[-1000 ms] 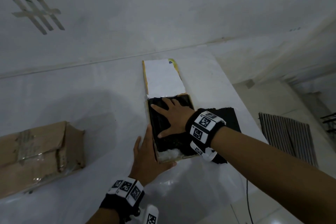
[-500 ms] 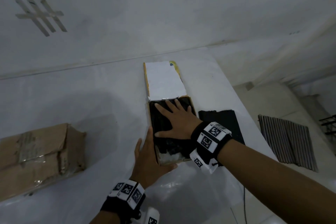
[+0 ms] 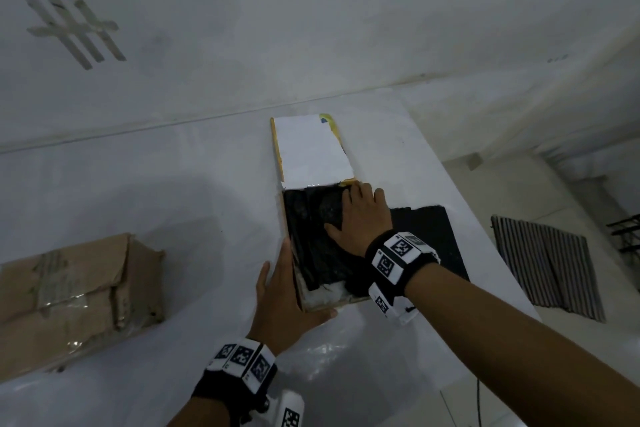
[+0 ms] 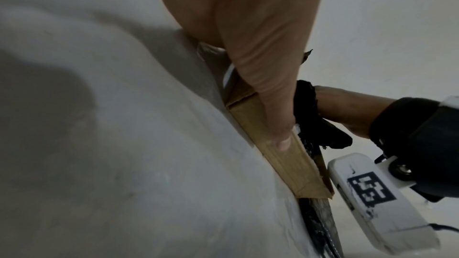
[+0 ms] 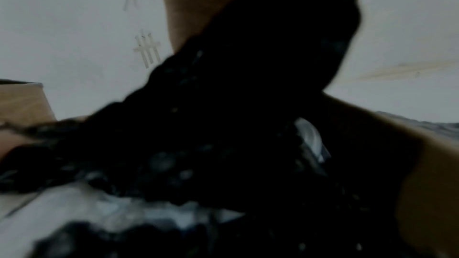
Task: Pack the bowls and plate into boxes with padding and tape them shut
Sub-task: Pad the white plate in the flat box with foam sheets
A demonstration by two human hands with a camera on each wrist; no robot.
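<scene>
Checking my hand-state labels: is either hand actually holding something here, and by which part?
Nothing is gripped. The left hand rests flat against the open shallow cardboard box's left side; the right hand presses the black padding inside it.

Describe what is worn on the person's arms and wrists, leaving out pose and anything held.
Both forearms are bare, with no sleeves. The left hand and right hand each have a black wrist strap carrying white blocks printed with black square fiducial markers. A white camera housing with another marker hangs under the right wrist, trailing a thin dark cable.
</scene>
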